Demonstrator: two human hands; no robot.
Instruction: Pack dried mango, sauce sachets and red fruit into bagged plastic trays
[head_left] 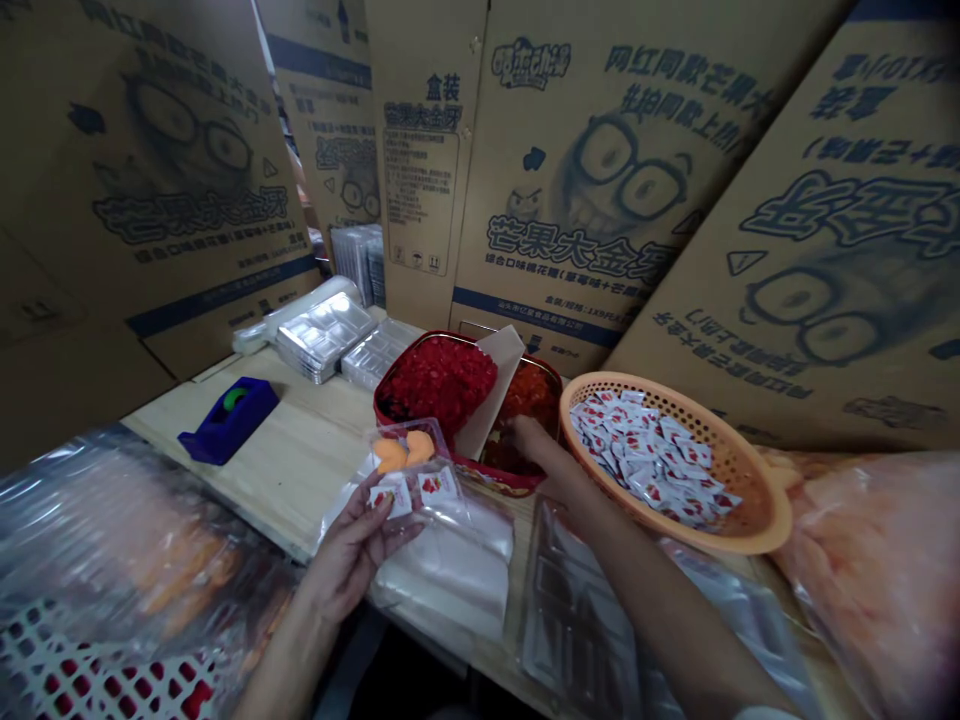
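My left hand (352, 545) holds a clear plastic tray (409, 470) by its near edge. The tray carries two orange pieces and two small red-and-white sachets. My right hand (536, 445) reaches into the right half of a red bin (390, 385), its fingers curled down among dark orange-red candy. A cardboard divider (491, 385) splits the bin, with bright red candy on its left side. What the right fingers hold is hidden.
An orange basket (750, 500) of red-and-white sachets sits right of the bin. Stacks of clear trays (322, 335) lie at the back, a blue tape dispenser (229, 420) at left. Clear bags (457, 570) lie on the wooden table (300, 460). Large cardboard boxes (570, 170) wall the back.
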